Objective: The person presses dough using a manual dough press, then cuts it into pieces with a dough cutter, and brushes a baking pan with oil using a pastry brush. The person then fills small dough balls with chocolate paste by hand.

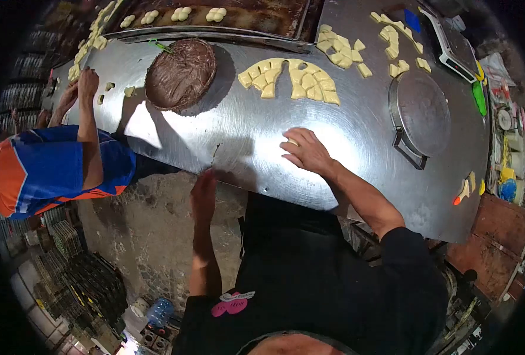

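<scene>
My right hand (pixel 310 152) is low over the steel table, fingers curled over a small pale dough piece (pixel 292 142) that shows only in part. At the table's front edge is my left hand (pixel 203 192), its fingers drawn together; whether anything is in them is hidden. Just above that hand, a thin dark streak (pixel 216 152) marks the metal. Cut yellow dough pieces (pixel 318 83) lie in an arc beyond my right hand. Farther left stands a round pan of brown chocolate-like paste (pixel 180 74), with a green-handled tool (pixel 162 47) in it.
At the left a co-worker in a blue and orange shirt (pixel 55 165) handles dough at the table. A baking tray (pixel 262 18) with dough balls lies at the back. On the right are a round lidded pan (pixel 419 112), a scale (pixel 449 44) and more dough pieces (pixel 339 47).
</scene>
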A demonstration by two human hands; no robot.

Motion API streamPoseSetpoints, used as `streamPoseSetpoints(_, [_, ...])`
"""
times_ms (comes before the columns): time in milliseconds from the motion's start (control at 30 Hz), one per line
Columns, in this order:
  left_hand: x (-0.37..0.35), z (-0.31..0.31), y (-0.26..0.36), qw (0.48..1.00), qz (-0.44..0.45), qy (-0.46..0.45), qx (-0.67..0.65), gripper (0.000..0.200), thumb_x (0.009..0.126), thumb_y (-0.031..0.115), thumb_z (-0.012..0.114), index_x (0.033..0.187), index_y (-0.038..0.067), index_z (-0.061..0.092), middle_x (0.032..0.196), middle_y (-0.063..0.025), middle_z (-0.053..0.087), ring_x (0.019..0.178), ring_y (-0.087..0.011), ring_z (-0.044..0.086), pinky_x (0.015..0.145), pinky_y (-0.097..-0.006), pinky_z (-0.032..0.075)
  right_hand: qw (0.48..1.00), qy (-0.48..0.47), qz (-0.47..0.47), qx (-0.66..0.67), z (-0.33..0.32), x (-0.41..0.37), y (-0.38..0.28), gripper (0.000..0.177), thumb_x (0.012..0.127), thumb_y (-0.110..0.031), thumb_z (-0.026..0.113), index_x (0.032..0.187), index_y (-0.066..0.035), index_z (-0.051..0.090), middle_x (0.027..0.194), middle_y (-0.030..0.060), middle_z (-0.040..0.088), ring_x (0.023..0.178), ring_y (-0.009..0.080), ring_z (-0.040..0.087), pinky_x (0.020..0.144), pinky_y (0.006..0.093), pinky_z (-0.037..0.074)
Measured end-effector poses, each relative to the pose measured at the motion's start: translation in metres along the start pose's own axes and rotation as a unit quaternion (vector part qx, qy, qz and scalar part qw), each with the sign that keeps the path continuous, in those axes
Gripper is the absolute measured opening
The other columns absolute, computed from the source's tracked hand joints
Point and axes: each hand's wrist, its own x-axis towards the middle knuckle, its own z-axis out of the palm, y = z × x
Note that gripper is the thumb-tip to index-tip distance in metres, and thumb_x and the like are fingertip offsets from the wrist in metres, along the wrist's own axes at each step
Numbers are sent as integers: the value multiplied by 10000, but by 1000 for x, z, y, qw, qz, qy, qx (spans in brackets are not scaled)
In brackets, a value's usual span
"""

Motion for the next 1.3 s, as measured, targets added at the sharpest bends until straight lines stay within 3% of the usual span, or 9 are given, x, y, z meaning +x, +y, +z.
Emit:
streamPoseSetpoints(200, [86,74,47,997,47,-49,-45,289,921,173,605,1143,-9,632,1010,-120,674,857,-168,640,766,-292,509,997,35,60,-25,-3,-1,-16,168,818,-142,668,972,-91,622,1049,91,555,1014,264,514,852,397,408])
streamPoseSetpoints(233, [116,95,47,961,255,49,94,267,878,175,623,1071,-7,650,936,-179,661,760,-285,668,688,-357,529,994,47,59,-75,-23,5,-30,181,828,-147,649,1003,-108,624,1093,106,552,1035,284,511,850,411,415])
streamPoseSetpoints(367, [168,153,102,940,142,37,308,295,860,286,584,865,3,668,905,-227,629,857,-391,618,776,-470,499,983,-100,139,-66,-35,2,-40,221,865,-148,560,1074,-168,627,1184,148,541,1090,343,500,831,486,449])
streamPoseSetpoints(533, [191,181,81,966,211,-2,150,179,806,180,632,817,5,596,832,-238,607,817,-431,603,727,-507,473,863,-43,455,214,-53,46,2,284,748,-103,642,1032,-119,645,950,132,648,878,280,626,782,366,501])
streamPoseSetpoints(733, [107,73,65,985,103,-142,-5,245,817,110,648,1019,-4,569,854,-215,624,804,-396,635,676,-455,492,869,128,400,261,-106,223,97,326,740,-133,663,1057,-65,631,969,90,672,868,218,640,777,344,499])
streamPoseSetpoints(933, [70,3,20,974,-58,-172,-135,182,868,86,644,1025,-4,624,839,-49,617,786,-99,587,681,-249,474,876,6,478,67,-83,343,178,412,781,-308,662,1128,-90,628,1158,174,624,1103,308,583,921,439,463])
streamPoseSetpoints(1133, [60,-31,36,954,-129,-98,-254,286,874,88,656,1120,-39,581,849,-61,635,772,-86,569,708,-235,458,884,-83,458,-30,-47,363,211,610,916,-487,535,1387,-107,455,1477,228,328,1306,426,391,1060,472,375])
streamPoseSetpoints(1233, [71,-22,43,963,-114,-91,-226,349,874,86,657,1187,-43,573,899,-94,662,791,-109,595,723,-251,481,873,-11,480,-87,-69,343,150,546,911,-423,548,1345,-95,503,1380,228,468,1243,393,482,1008,464,423])
streamPoseSetpoints(1300, [79,-11,52,963,-107,-99,-227,358,870,84,662,1193,-48,579,930,-108,672,824,-129,616,745,-262,496,965,87,247,0,-82,309,110,469,893,-344,553,1277,-75,562,1230,219,593,1124,368,584,936,448,471])
